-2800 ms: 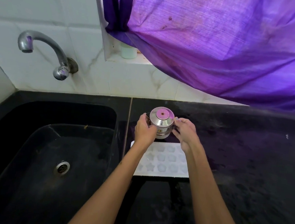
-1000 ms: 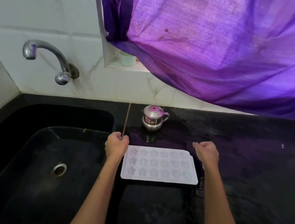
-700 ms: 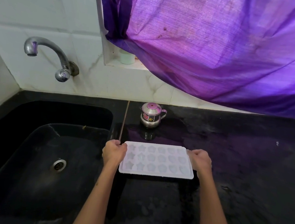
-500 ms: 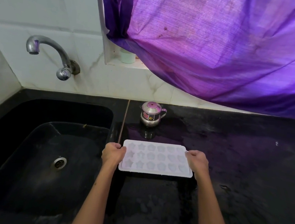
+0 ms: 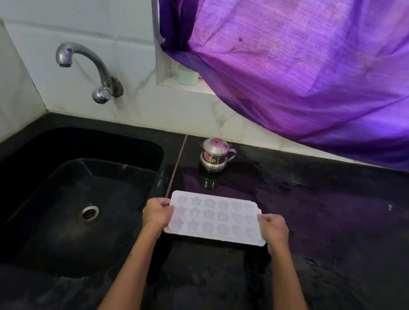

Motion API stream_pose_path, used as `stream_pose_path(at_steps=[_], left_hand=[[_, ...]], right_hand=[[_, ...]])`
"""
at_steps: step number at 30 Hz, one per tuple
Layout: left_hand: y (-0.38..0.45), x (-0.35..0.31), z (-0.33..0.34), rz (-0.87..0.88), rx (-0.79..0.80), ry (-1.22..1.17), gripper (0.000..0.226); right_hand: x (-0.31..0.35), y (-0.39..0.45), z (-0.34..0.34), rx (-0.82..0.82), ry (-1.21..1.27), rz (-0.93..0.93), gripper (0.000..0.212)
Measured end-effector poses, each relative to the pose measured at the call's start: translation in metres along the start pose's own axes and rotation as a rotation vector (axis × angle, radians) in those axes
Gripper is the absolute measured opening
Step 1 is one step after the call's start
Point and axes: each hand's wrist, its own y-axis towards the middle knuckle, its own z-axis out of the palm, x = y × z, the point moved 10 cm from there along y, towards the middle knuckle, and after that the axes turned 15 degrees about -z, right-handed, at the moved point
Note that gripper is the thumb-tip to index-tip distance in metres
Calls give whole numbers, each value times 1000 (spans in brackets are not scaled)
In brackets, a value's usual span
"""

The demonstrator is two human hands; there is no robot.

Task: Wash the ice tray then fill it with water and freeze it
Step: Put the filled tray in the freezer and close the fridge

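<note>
Head view: my left hand [image 5: 158,212] and right hand [image 5: 274,227] grip the white plastic star-mould ice tray [image 5: 214,218] by its short ends; keep it level, carry slowly.

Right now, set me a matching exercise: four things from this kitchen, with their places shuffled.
Things:
1. tray
2. pot
3. tap
4. cup

Places:
A. on the wall above the sink
B. on the ledge, partly behind the curtain
C. held at both ends by the left hand and right hand
D. standing on the counter behind the tray

Pairs: 1-C, 2-D, 3-A, 4-B
</note>
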Motion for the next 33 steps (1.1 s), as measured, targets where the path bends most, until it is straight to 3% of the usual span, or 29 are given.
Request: stream_pose_path(at_steps=[7, 15, 21, 33], left_hand=[[-21, 34, -35, -33, -30, -189, 20], [-46, 91, -131, -31, -175, -400, 20], [-84, 149, -212, -44, -328, -532, 19], [-214, 320, -325, -145, -697, -723, 20]], right_hand=[[27, -9, 12, 62, -14, -127, 34], [103, -59, 59, 230, 20, -308, 30], [152, -119, 111, 412, 72, -443, 14], [195, -290, 219, 809, 86, -718, 10]])
